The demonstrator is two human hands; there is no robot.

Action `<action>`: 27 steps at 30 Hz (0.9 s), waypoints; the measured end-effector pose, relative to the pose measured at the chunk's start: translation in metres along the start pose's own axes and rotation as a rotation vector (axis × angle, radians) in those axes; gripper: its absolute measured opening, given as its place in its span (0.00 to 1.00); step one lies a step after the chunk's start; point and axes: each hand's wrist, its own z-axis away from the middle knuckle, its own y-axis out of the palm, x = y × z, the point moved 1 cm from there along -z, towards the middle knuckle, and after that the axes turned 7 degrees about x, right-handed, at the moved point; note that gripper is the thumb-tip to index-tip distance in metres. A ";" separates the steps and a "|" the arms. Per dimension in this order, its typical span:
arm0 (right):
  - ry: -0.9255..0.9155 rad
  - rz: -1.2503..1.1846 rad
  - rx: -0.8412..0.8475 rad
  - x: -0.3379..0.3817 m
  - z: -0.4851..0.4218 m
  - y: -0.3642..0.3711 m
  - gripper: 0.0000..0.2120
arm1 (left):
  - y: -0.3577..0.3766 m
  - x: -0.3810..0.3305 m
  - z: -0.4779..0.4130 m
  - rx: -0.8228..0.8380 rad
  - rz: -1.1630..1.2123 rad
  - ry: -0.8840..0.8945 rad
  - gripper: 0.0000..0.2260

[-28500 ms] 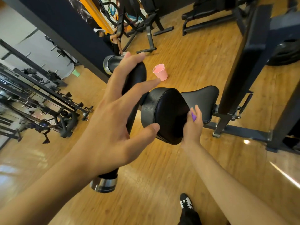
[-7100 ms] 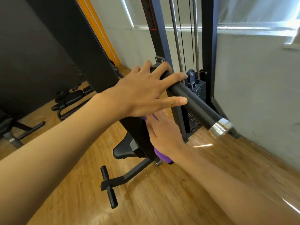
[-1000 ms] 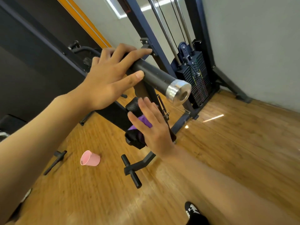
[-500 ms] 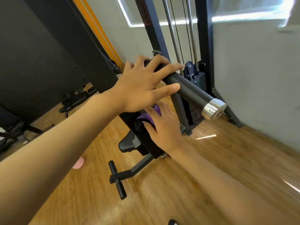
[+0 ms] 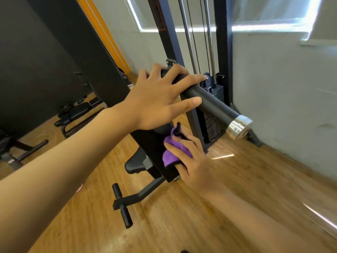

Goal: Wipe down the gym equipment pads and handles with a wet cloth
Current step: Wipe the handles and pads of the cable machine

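At the frame's centre the left hand (image 5: 156, 103) loosely clasps the black cylindrical handle with a chrome end cap (image 5: 215, 105), fingers spread over its top and thumb along its near side. Just below, the right hand (image 5: 195, 161) holds a bunched purple cloth (image 5: 170, 154) against the flat black upholstered pad (image 5: 151, 143). The red-outlined label on the dark blue steel upright (image 5: 161, 19) and the markings on the black weight stack (image 5: 213, 125) are too blurred to read.
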 end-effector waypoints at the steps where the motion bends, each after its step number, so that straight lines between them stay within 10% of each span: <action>1: -0.002 -0.014 -0.021 0.002 -0.007 -0.002 0.25 | -0.001 -0.001 -0.001 0.001 0.000 0.002 0.33; 27: 0.075 0.137 -0.210 0.018 -0.030 0.025 0.30 | -0.003 -0.006 0.001 -0.018 0.049 0.025 0.32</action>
